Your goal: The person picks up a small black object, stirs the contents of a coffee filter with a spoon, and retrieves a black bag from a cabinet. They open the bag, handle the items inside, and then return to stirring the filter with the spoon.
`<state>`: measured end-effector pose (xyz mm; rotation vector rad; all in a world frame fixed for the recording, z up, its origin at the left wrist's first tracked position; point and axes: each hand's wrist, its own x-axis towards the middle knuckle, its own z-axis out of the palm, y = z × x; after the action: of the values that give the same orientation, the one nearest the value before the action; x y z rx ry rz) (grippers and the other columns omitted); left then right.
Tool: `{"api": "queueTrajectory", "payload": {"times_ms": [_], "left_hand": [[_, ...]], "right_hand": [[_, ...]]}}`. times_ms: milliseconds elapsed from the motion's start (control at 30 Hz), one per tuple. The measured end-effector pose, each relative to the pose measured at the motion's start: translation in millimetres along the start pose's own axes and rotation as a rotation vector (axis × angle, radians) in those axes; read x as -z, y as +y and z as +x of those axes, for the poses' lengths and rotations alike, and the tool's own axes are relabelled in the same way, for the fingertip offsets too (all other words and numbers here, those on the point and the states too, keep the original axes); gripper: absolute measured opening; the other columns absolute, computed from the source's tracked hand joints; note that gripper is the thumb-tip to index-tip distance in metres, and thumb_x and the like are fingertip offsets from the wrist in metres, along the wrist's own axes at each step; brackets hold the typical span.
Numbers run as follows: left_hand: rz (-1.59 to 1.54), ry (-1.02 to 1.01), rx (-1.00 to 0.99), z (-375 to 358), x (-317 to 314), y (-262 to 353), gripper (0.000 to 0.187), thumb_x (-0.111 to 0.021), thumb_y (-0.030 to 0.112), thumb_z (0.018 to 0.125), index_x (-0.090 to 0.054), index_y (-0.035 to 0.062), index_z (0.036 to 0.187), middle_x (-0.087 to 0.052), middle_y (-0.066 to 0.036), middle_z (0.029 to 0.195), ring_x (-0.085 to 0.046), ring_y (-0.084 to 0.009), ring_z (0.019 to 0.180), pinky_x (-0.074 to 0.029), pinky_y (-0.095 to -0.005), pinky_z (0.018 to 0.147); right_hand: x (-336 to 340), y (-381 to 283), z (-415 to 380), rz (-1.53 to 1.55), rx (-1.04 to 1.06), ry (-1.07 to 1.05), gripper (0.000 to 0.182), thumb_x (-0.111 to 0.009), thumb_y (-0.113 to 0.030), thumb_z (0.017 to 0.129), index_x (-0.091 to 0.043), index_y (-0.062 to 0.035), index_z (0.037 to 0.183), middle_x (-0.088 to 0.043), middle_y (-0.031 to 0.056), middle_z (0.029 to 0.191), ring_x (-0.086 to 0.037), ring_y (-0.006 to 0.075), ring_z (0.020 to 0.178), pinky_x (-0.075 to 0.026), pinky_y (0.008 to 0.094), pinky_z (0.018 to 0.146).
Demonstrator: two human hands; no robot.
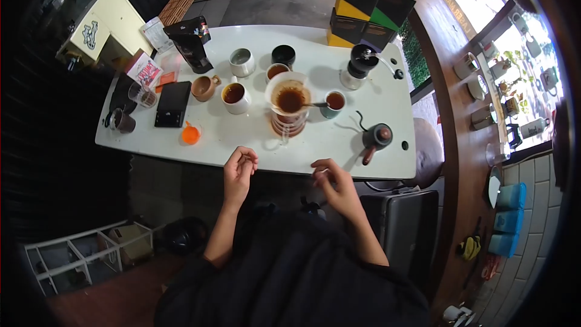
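Observation:
My left hand [239, 169] hovers at the table's front edge, fingers loosely bent and holding nothing. My right hand [336, 186] is just off the same edge, half curled with thumb and fingers apart, also empty. Between and beyond them stands a glass pour-over carafe [288, 126], its filter cone [277, 92] holding dark wet coffee. A spoon [316, 105] reaches from the cone to a small cup of brown liquid [334, 102]. Right of it sits a gooseneck kettle [379, 137]. A white mug [236, 98] with dark liquid stands to the left.
On the white table [242, 140] are an orange cup [190, 134], a black scale [173, 104], a brown cup [204, 87], a coffee bag [192, 45] and a hand grinder [359, 65]. Black boxes [369, 9] are stacked behind. A wooden counter [445, 85] runs along the right.

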<state>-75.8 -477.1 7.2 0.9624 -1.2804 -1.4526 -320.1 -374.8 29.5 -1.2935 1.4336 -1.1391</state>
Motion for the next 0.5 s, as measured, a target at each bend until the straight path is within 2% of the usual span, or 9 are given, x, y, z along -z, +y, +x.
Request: {"api": "queueTrajectory", "payload": {"times_ms": [33,67,167,267,300,367,400,433,500], "left_hand": [[0.029,-0.029,0.001,9.4,14.4,-9.2,0.01,-0.054,-0.001,0.101,-0.059,0.0033,0.109,-0.059,-0.001,0.097,-0.057,-0.0071,0.087,-0.047,-0.0216,0.078],[0.101,-0.062,-0.023,20.8,22.5,-11.2,0.013,-0.058,0.004,0.102,-0.057,0.0042,0.115,-0.06,-0.002,0.104,-0.059,-0.0089,0.094,-0.047,-0.0238,0.083],[0.223,-0.2,-0.046,59.2,40.2,-27.4,0.037,-0.069,0.007,0.096,-0.054,0.0051,0.13,-0.059,-0.006,0.122,-0.059,-0.016,0.116,-0.048,-0.0318,0.099],[0.519,-0.367,-0.124,90.4,43.0,-30.3,0.055,-0.078,0.015,0.091,-0.051,0.0042,0.138,-0.059,-0.011,0.13,-0.058,-0.0242,0.127,-0.05,-0.0384,0.102],[0.521,-0.386,-0.111,97.6,42.0,-32.0,0.055,-0.078,0.015,0.091,-0.051,0.0042,0.138,-0.059,-0.011,0.13,-0.058,-0.0242,0.127,-0.05,-0.0384,0.102],[0.583,-0.442,-0.191,111.7,36.3,-36.6,0.069,-0.082,0.019,0.088,-0.045,0.0033,0.143,-0.054,-0.015,0.137,-0.055,-0.0291,0.132,-0.05,-0.0416,0.104],[0.579,-0.445,-0.192,117.8,33.1,-38.6,0.069,-0.082,0.019,0.088,-0.045,0.0033,0.143,-0.054,-0.015,0.137,-0.055,-0.0291,0.132,-0.05,-0.0416,0.104],[0.571,-0.444,-0.212,123.2,29.0,-40.9,0.074,-0.084,0.02,0.086,-0.042,0.0031,0.145,-0.051,-0.016,0.139,-0.053,-0.0301,0.134,-0.05,-0.0426,0.105],[0.6,-0.415,-0.274,135.7,19.0,-48.0,0.087,-0.087,0.023,0.083,-0.035,0.0018,0.149,-0.046,-0.018,0.144,-0.049,-0.0328,0.137,-0.048,-0.0452,0.108]], "right_hand": [[-5.5,5.8,9.5,0.038,-0.018,0.074,0.023,-0.057,-0.006,0.102,-0.061,-0.0011,0.124,-0.068,0.0085,0.093,-0.068,0.0132,0.076,-0.051,0.0277,0.069],[-10.5,11.2,19.2,0.077,-0.038,0.155,0.022,-0.058,-0.007,0.104,-0.06,-0.0013,0.124,-0.067,0.0078,0.092,-0.067,0.0123,0.075,-0.051,0.0271,0.068],[-21.6,12.3,46.4,0.21,-0.057,0.418,0.018,-0.059,-0.012,0.106,-0.058,-0.0015,0.12,-0.065,0.0052,0.092,-0.064,0.0092,0.071,-0.048,0.0246,0.062],[-27.2,6.8,70.5,0.137,-0.073,0.587,0.016,-0.063,-0.014,0.105,-0.057,-0.0003,0.109,-0.061,0.0035,0.092,-0.057,0.0072,0.067,-0.045,0.0226,0.058],[-27.4,4.3,78.1,0.057,-0.075,0.598,0.021,-0.061,-0.022,0.108,-0.056,-0.0022,0.103,-0.056,0.0011,0.089,-0.054,0.0052,0.065,-0.043,0.0217,0.056],[-24.3,0.8,90.8,-0.071,-0.075,0.625,0.022,-0.063,-0.021,0.107,-0.055,-0.002,0.1,-0.051,-0.0021,0.083,-0.049,0.0039,0.063,-0.04,0.0216,0.055],[-21.9,-3.0,96.2,-0.11,-0.073,0.623,0.022,-0.064,-0.021,0.106,-0.055,-0.0021,0.099,-0.049,-0.0032,0.08,-0.048,0.0036,0.063,-0.039,0.0215,0.055],[-19.6,-2.8,101.5,-0.116,-0.069,0.621,0.022,-0.064,-0.021,0.106,-0.055,-0.0021,0.099,-0.049,-0.0032,0.08,-0.048,0.0036,0.063,-0.039,0.0215,0.055],[-11.3,-1.7,111.9,0.02,-0.054,0.603,0.028,-0.07,-0.019,0.102,-0.053,-0.0004,0.09,-0.049,-0.0024,0.072,-0.04,0.002,0.062,-0.031,0.0238,0.052]]}}
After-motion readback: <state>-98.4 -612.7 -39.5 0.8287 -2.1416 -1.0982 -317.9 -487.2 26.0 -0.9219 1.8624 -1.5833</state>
